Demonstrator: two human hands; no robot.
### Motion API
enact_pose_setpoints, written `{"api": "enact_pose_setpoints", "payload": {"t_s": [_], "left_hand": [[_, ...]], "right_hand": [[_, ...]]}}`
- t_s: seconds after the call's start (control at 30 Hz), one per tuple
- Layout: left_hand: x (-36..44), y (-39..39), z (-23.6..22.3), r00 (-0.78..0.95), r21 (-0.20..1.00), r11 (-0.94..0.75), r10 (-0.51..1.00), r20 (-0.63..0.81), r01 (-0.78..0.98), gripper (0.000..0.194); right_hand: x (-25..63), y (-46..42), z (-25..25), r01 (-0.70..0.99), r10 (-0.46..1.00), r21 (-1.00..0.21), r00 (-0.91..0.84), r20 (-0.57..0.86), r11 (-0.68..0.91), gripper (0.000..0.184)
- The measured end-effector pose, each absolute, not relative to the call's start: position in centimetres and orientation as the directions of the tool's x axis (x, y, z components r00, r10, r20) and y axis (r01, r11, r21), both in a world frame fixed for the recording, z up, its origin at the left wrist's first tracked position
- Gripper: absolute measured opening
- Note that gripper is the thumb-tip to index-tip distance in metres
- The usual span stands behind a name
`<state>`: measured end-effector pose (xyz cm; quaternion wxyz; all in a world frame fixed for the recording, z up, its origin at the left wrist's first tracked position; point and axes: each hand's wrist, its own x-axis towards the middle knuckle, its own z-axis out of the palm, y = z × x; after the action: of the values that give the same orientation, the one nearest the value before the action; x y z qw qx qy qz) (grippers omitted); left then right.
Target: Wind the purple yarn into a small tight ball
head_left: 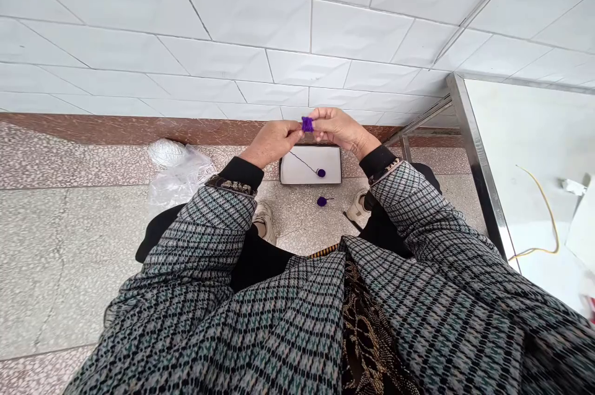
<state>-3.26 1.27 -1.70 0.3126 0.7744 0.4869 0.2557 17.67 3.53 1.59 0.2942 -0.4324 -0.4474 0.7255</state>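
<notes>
Left hand (272, 142) and right hand (337, 131) are pinching | narrow grip holding purple yarn bundle (307, 124) between fingertips | purple yarn ball (320, 173) is resting on white tray (290, 172) below

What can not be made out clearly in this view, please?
Head view:
The purple bundle: its ends are hidden by the left hand and right hand.
The white ball: its material is unclear behind the plastic bag.
The white object: cut off by the right edge.
</notes>
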Motion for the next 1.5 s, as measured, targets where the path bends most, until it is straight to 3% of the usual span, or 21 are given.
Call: {"api": "enact_pose_setpoints", "payload": {"t_s": [0.13, 0.23, 0.3, 0.37, 0.43, 0.53, 0.67, 0.73, 0.8, 0.9, 1.0, 1.07, 1.17, 1.23, 1.3, 1.37, 1.43, 1.5], "left_hand": [[-2.4, 0.5, -1.4, 0.588, 0.764, -0.421, 0.806, 0.067, 0.489, 0.026], [-2.4, 0.2, -0.9, 0.645, 0.750, -0.481, 0.758, 0.095, 0.454, 0.024], [-2.9, 0.4, -0.7, 0.591, 0.733, -0.479, 0.796, 0.130, 0.483, 0.024], [-3.4, 0.8, -0.7, 0.487, 0.724, -0.439, 0.858, 0.163, 0.532, 0.023], [-3.9, 1.2, -0.8, 0.385, 0.714, -0.386, 0.906, 0.174, 0.585, 0.022], [-4.0, 1.5, -1.3, 0.345, 0.710, -0.326, 0.931, 0.124, 0.624, 0.025], [-3.0, 0.9, -1.6, 0.549, 0.757, -0.381, 0.835, 0.035, 0.531, 0.024], [-2.7, 0.6, -1.6, 0.645, 0.781, -0.420, 0.763, 0.029, 0.462, 0.024], [-2.8, 0.5, -1.5, 0.653, 0.784, -0.435, 0.756, 0.051, 0.443, 0.025], [-3.5, 0.9, -1.3, 0.510, 0.764, -0.398, 0.853, 0.105, 0.508, 0.026], [-4.1, 1.5, -1.3, 0.365, 0.746, -0.321, 0.924, 0.112, 0.584, 0.023], [-4.1, 1.6, -1.5, 0.352, 0.744, -0.284, 0.933, 0.071, 0.604, 0.022], [-3.5, 1.2, -1.6, 0.455, 0.768, -0.303, 0.890, 0.017, 0.564, 0.026], [-2.9, 0.8, -1.6, 0.561, 0.783, -0.347, 0.828, -0.002, 0.516, 0.027], [-2.6, 0.5, -1.4, 0.634, 0.787, -0.378, 0.773, -0.021, 0.487, 0.027], [-2.8, 0.4, -1.2, 0.633, 0.780, -0.390, 0.774, -0.010, 0.490, 0.028], [-3.3, 0.6, -1.0, 0.557, 0.773, -0.374, 0.830, 0.032, 0.512, 0.027], [-3.7, 0.9, -1.0, 0.462, 0.778, -0.332, 0.885, 0.061, 0.534, 0.024]], "right_hand": [[17.6, 4.2, 1.3, -0.192, 0.920, -0.917, -0.254, -0.298, -0.350, 0.028], [17.6, 4.4, 0.7, 0.043, 0.937, -0.958, -0.198, -0.287, -0.284, 0.035], [17.6, 4.2, 0.6, 0.243, 0.896, -0.933, -0.295, -0.331, -0.265, 0.035], [17.7, 3.9, 0.7, 0.325, 0.798, -0.907, -0.453, -0.398, -0.268, 0.032], [17.8, 3.6, 1.0, 0.272, 0.711, -0.912, -0.572, -0.409, -0.306, 0.028], [17.9, 3.5, 1.4, 0.037, 0.753, -0.923, -0.567, -0.334, -0.382, 0.026], [17.9, 4.1, 1.3, -0.193, 0.886, -0.917, -0.386, -0.256, -0.349, 0.031], [17.7, 4.3, 1.1, -0.103, 0.915, -0.942, -0.291, -0.279, -0.320, 0.032], [17.6, 4.3, 0.8, 0.114, 0.912, -0.945, -0.249, -0.327, -0.308, 0.034], [17.7, 4.1, 0.6, 0.321, 0.821, -0.900, -0.398, -0.410, -0.293, 0.033], [18.0, 3.9, 0.6, 0.193, 0.712, -0.922, -0.589, -0.383, -0.337, 0.029], [18.2, 4.0, 0.6, 0.045, 0.714, -0.923, -0.620, -0.326, -0.382, 0.026], [18.3, 4.3, 0.5, -0.131, 0.801, -0.918, -0.544, -0.250, -0.376, 0.026], [18.1, 4.6, 0.3, -0.162, 0.874, -0.935, -0.432, -0.221, -0.316, 0.025], [17.8, 4.7, 0.0, -0.054, 0.924, -0.968, -0.314, -0.219, -0.247, 0.026], [17.7, 4.7, -0.1, 0.166, 0.936, -0.967, -0.263, -0.234, -0.195, 0.032], [17.8, 4.5, -0.1, 0.347, 0.889, -0.920, -0.343, -0.304, -0.181, 0.034], [18.0, 4.3, 0.1, 0.375, 0.780, -0.902, -0.490, -0.388, -0.213, 0.032]]}}
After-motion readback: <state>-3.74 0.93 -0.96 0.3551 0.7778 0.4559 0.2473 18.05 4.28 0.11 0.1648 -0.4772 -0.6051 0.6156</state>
